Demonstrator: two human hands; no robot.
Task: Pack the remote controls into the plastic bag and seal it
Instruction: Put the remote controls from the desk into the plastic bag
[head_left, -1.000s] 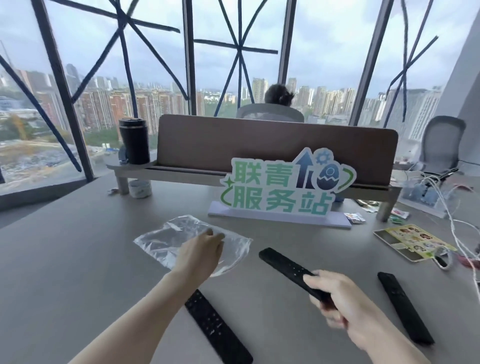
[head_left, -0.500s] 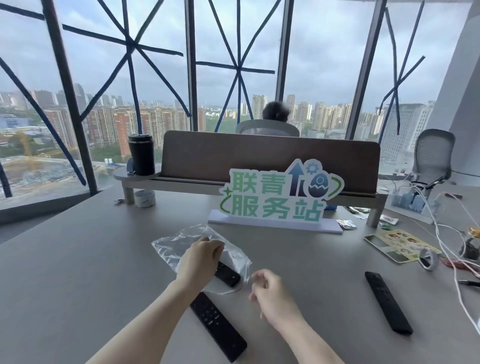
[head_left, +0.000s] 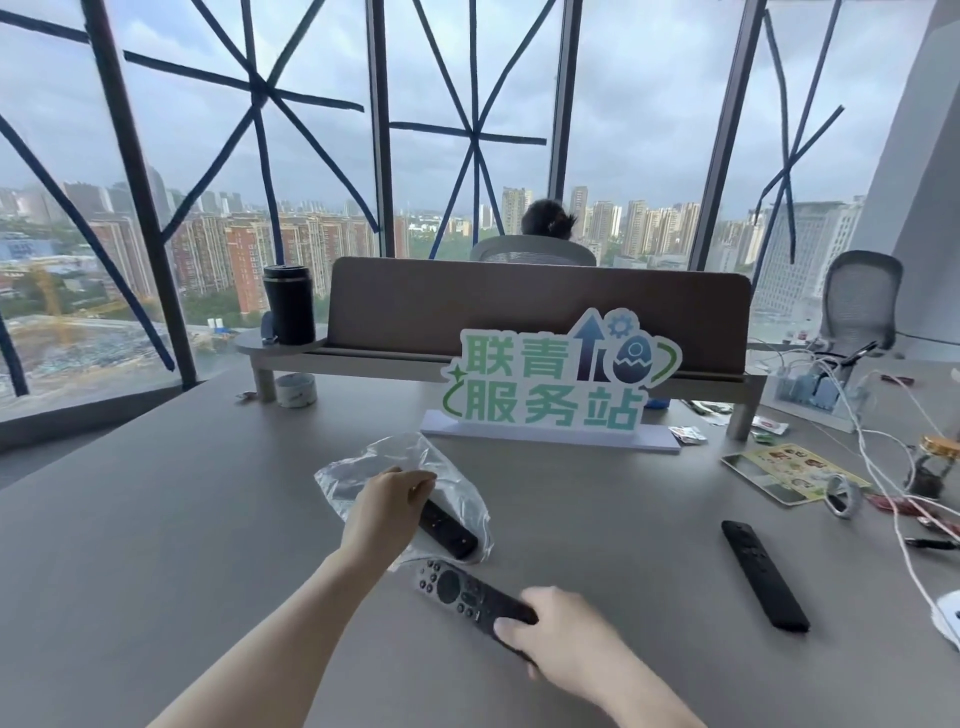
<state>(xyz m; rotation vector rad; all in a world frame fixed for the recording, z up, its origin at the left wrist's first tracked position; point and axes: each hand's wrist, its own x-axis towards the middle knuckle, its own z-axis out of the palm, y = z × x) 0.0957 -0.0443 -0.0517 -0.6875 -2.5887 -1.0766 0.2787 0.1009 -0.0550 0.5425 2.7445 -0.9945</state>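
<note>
A clear plastic bag lies on the grey table with one black remote partly inside it, its near end sticking out of the mouth. My left hand grips the bag's near edge over that remote. Just in front of the bag, my right hand is closed around the rear end of a second black remote, whose button face points toward the bag. A third black remote lies by itself on the table to the right.
A green-and-white sign on a white base stands behind the bag. A raised shelf holds a black tumbler; a tape roll sits under it. At the right lie a printed card, white cables and small clutter.
My right hand let go of the first remote inside the bag, then came back and closed on the second remote near the bag's mouth. The left hand stayed on the bag.
</note>
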